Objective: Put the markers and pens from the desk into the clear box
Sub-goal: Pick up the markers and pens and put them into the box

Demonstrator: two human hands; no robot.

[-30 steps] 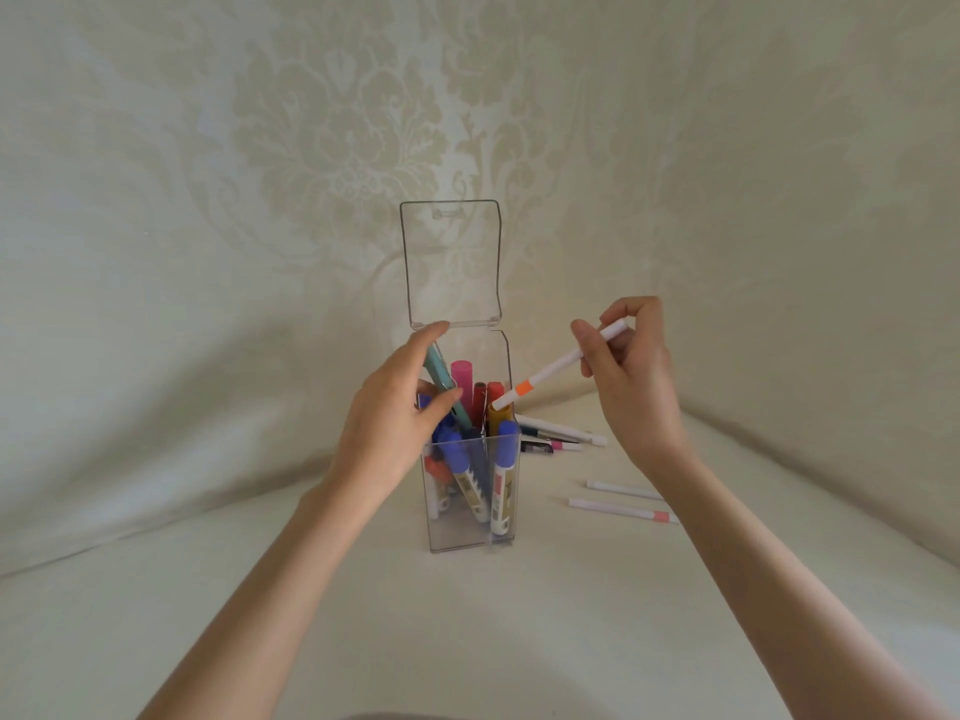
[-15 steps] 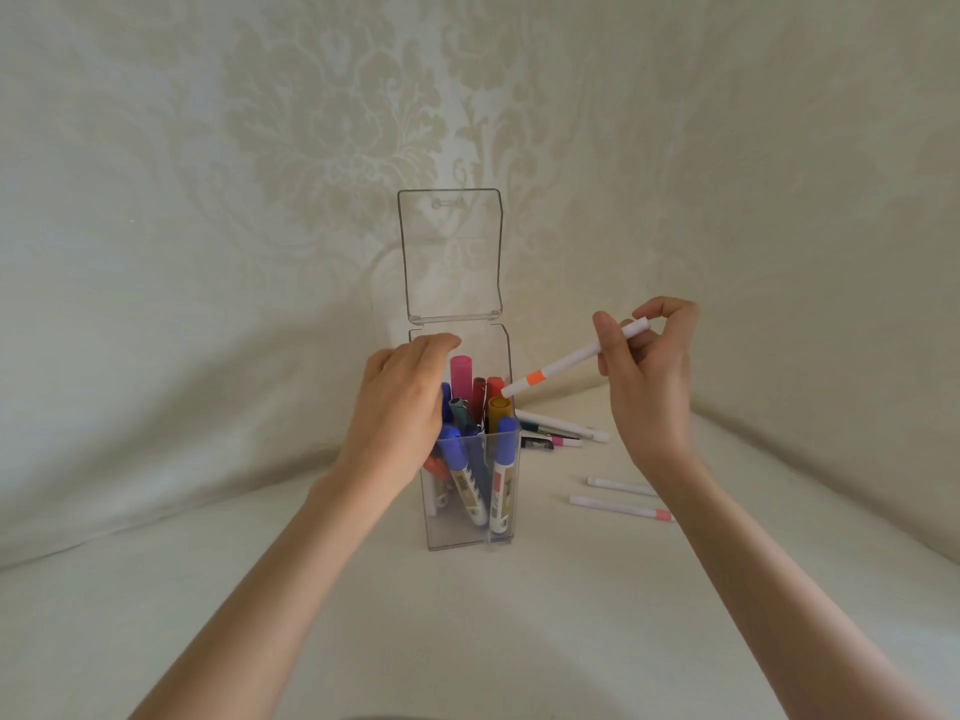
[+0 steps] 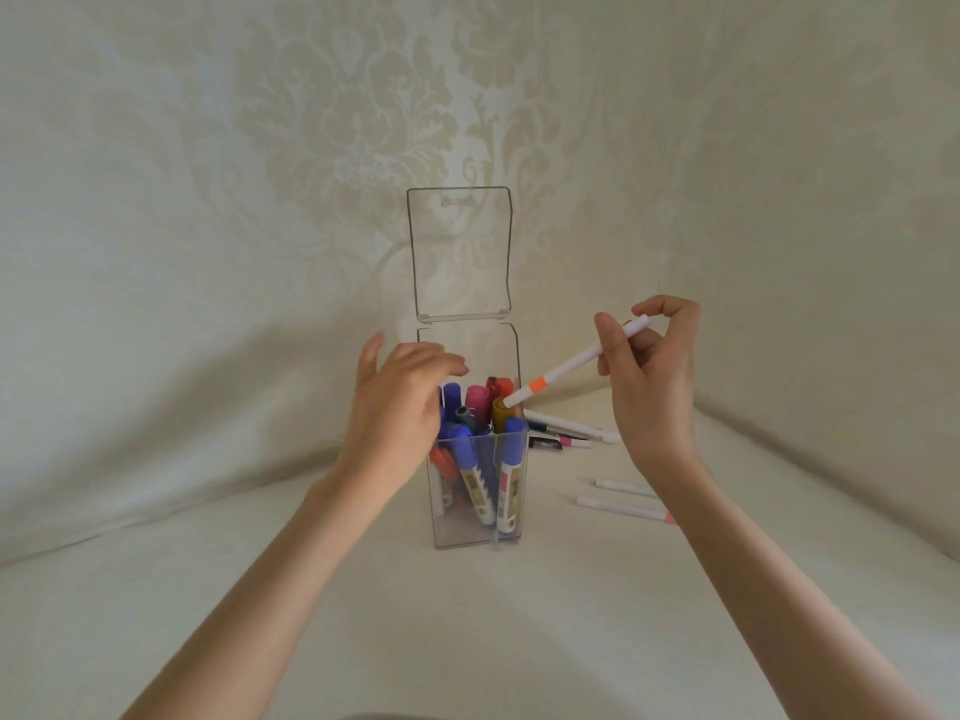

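Pen (image 3: 576, 360): white, orange band, tip at the box (image 3: 511, 491) rim.
Right hand (image 3: 649, 376): fingers pinch pen.
Left hand (image 3: 397, 407): fingers loosely spread over markers (image 3: 470, 475).

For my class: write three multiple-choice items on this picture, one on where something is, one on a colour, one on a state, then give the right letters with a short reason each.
1. Where do the loose pens lie, as the picture shows it?
A. on the desk, right of the clear box
B. on the desk, left of the clear box
C. on top of the lid

2. What colour is the band on the white pen in the right hand?
A. green
B. orange
C. black

3. In what state is the lid of the clear box?
A. shut flat
C. swung open, standing upright
B. taken off, lying on the desk

Answers: 1 A, the pens lie on the surface right of the box; 2 B, an orange band shows near the pen's lower end; 3 C, the lid stands up from the box's back edge.
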